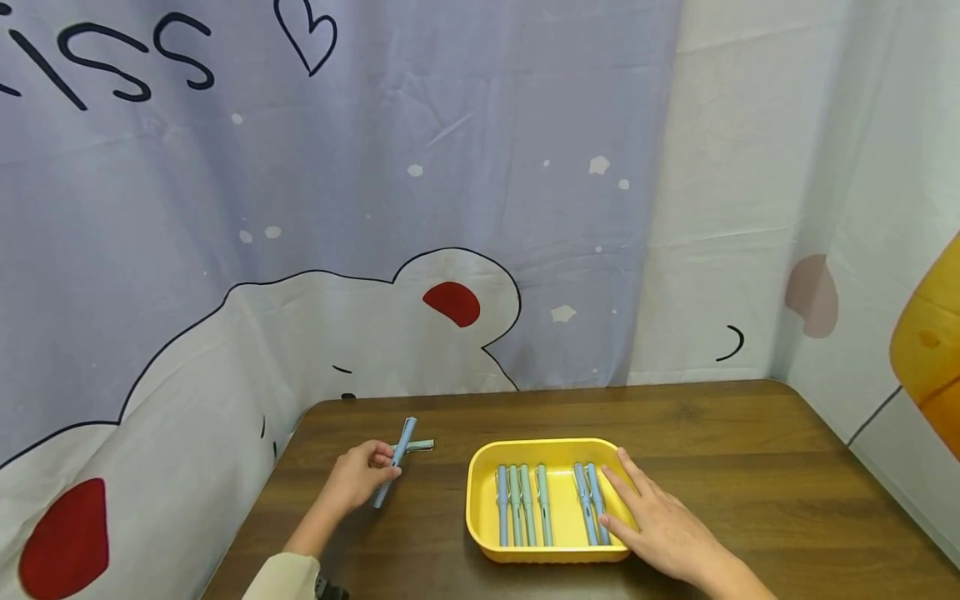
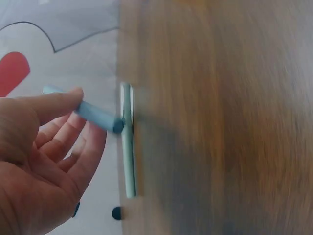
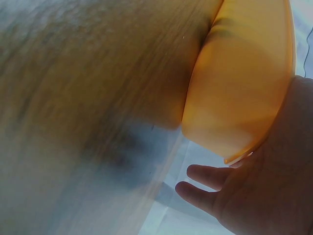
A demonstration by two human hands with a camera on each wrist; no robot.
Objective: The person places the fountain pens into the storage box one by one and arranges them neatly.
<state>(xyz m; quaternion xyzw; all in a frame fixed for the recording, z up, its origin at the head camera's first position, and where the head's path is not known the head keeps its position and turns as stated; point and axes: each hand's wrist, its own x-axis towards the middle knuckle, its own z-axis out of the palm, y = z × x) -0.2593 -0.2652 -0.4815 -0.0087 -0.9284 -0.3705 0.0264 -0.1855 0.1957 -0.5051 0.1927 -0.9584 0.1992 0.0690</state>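
In the head view my left hand (image 1: 360,477) pinches a blue pen (image 1: 405,440) between thumb and fingers, the pen slanting over the table. A light green pen (image 1: 423,445) lies on the table just behind it; in the left wrist view the held blue pen (image 2: 100,116) overlaps that green pen (image 2: 128,161). My right hand (image 1: 667,525) rests over the right rim of a yellow tray (image 1: 558,552), fingers mostly straight. From the right wrist, two fingers of the right hand (image 3: 264,196) stretch outside the tray wall (image 3: 239,73). Blue and green pens (image 1: 527,504) stand side by side in the tray.
Inside the tray, a gap separates the left group of pens from two blue pens (image 1: 592,504) at the right. The brown wooden table (image 1: 750,467) reaches back to a printed curtain (image 1: 525,208), which also hangs along both sides.
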